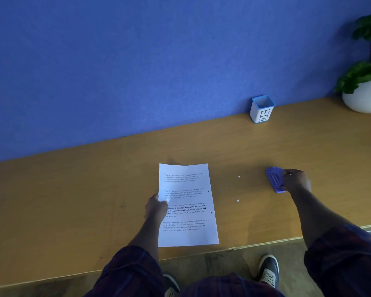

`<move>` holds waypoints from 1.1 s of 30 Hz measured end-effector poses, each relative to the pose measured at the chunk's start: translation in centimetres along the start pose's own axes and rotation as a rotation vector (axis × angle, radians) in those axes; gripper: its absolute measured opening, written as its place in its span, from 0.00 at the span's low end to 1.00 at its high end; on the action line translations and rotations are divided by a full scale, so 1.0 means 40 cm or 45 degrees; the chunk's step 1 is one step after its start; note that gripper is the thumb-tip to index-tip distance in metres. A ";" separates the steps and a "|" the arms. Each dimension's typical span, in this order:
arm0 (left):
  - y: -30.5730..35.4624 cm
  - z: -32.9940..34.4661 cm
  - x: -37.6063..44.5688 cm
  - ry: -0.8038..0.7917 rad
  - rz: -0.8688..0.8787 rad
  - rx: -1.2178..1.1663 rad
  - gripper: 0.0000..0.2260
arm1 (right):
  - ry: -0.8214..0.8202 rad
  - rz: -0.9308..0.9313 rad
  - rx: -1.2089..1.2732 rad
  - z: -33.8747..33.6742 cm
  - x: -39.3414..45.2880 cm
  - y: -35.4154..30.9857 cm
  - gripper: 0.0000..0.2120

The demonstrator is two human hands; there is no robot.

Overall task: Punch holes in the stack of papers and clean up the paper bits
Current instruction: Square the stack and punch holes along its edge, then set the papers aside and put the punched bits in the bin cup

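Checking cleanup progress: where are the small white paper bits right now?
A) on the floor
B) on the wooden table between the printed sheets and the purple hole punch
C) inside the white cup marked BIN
B: two small white paper bits lie on the bare wooden table, between the white printed sheets and the purple hole punch.

The small white bin (262,109) with a blue rim at the back edge of the counter (94,189) reads "BIN", hand-lettered sideways. The top printed sheet (186,204) carries four paragraphs; partly legible words: "peaceful, close-knit, and nature-connected" and bold "strong community bonds, local traditions". The rest is too small to read.
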State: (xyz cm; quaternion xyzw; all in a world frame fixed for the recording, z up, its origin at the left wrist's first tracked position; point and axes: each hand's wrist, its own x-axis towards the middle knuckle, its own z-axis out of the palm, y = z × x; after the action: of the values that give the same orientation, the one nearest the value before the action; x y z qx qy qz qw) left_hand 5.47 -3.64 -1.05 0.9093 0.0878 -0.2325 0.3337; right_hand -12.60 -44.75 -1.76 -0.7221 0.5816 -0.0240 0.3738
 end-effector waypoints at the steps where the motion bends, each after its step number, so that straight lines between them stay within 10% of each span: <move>1: 0.001 0.000 0.000 -0.002 -0.002 0.003 0.18 | 0.012 0.008 -0.008 -0.001 -0.003 -0.004 0.15; 8: 0.004 0.000 0.000 0.000 -0.023 -0.077 0.14 | 0.396 -0.137 -0.183 0.051 -0.097 -0.057 0.19; 17: 0.093 -0.036 0.022 -0.139 0.213 -0.590 0.03 | -0.573 -0.458 0.435 0.207 -0.249 -0.237 0.30; 21: 0.142 -0.074 0.028 -0.223 0.294 -0.786 0.05 | -0.883 -0.572 0.852 0.209 -0.275 -0.318 0.18; 33: 0.222 -0.164 -0.016 -0.369 0.621 -1.055 0.14 | -0.681 -0.921 1.136 0.153 -0.358 -0.455 0.05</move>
State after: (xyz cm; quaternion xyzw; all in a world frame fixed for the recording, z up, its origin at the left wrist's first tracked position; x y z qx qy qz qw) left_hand 10.09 -6.17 8.68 0.6529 -0.0897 -0.2172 0.7201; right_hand 0.61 -28.53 9.93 -0.6287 0.1213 -0.2077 0.7396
